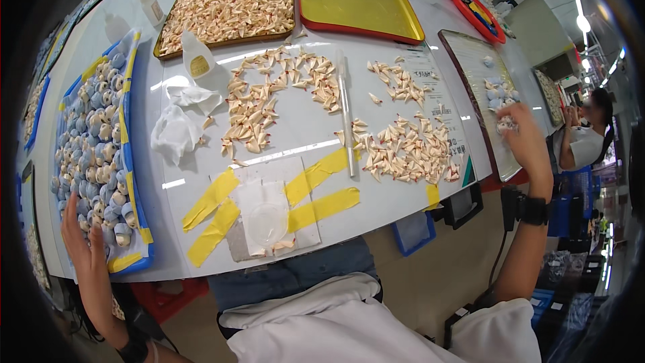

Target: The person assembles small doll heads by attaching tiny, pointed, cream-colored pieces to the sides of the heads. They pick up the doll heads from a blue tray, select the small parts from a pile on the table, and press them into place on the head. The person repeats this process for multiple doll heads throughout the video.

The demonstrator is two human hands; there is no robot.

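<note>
My left hand (87, 245) reaches over the near end of a blue tray (136, 195) lined with yellow tape. Its fingers are stretched out and apart, touching or just above many small round blue-and-cream figure pieces (94, 128). On the right, my right hand (526, 136) is over a film-covered tray (476, 104). Its fingers are bent together around a small blue-and-white piece (505, 123), partly hidden by them. Several similar pieces (500, 91) lie on that tray just beyond the fingertips. Between my hands, small cream cone-shaped pieces with red tips (406, 151) lie in loose groups on the white table (302, 134).
A tray heaped with cream cones (228, 0) and a bare gold tray (359, 0) stand at the back. Squeeze bottles (197, 56), crumpled tissue (178, 128), a clear tube (345, 107) and a taped-down board (269, 212) are on the table. A person (584, 131) sits at far right.
</note>
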